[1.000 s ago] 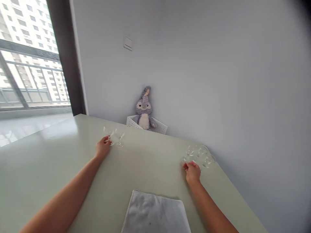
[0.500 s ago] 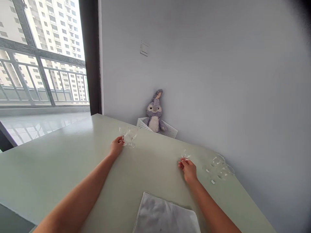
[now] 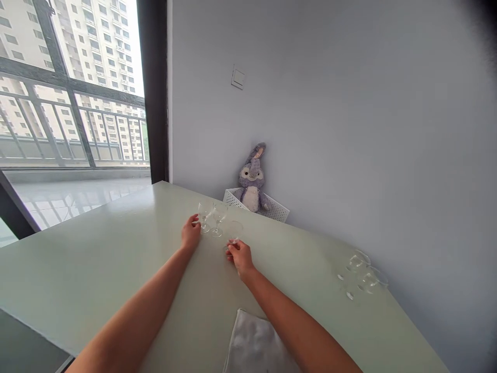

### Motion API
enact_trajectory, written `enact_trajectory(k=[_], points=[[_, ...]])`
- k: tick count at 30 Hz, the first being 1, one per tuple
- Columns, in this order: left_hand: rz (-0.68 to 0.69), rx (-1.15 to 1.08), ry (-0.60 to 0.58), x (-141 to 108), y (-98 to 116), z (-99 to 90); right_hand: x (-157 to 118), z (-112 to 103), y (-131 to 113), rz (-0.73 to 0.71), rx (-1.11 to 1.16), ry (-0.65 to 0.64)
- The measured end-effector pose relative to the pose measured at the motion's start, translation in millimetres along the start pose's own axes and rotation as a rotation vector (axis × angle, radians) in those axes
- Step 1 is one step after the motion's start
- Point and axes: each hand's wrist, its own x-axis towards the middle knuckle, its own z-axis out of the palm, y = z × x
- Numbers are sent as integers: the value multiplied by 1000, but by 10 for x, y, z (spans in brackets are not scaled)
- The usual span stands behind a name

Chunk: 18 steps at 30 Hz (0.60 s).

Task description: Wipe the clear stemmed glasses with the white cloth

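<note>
Two clear stemmed glasses stand side by side near the table's far edge, the left glass (image 3: pixel 204 211) and another glass (image 3: pixel 219 215). Beside the left one is my left hand (image 3: pixel 191 233), fingers curled at its stem; whether they grip it is hard to tell. My right hand (image 3: pixel 239 256) is closed on the stem of a third glass (image 3: pixel 234 229), just right of the standing pair. At the table's right side are more clear glasses (image 3: pixel 359 260), overlapping each other near the wall.
A folded grey cloth (image 3: pixel 254 344) lies at the near edge of the pale green table (image 3: pixel 116 248), partly under my right forearm. Behind the far edge, a plush toy (image 3: pixel 252 181) sits in a white perforated basket (image 3: pixel 278 211) against the wall.
My right hand has carried its glass leftward across the table, close to the standing pair. My left hand stays by the left glass, and the view has shifted slightly.
</note>
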Motion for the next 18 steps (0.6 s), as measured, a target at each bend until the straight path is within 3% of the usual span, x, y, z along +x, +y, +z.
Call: enact_trajectory(k=[6,8,10,12,14,18], points=[[-4,11,365,88,-87,-92,94,628,-61,3,-34,-117],[0,-6,419,104,-101,-113,94,709,-90,-4,-40,-127],[1,-30,444,115,-111,-123,70,655,-121,-14,-39,-113],[-6,-54,452,130,-117,-124,27,445,-150,-33,-31,-71],[-20,-75,460,151,-116,-118,-26,86,-171,-55,-19,19],[-43,-109,473,187,-87,-112,-169,-928,-167,-76,23,369]])
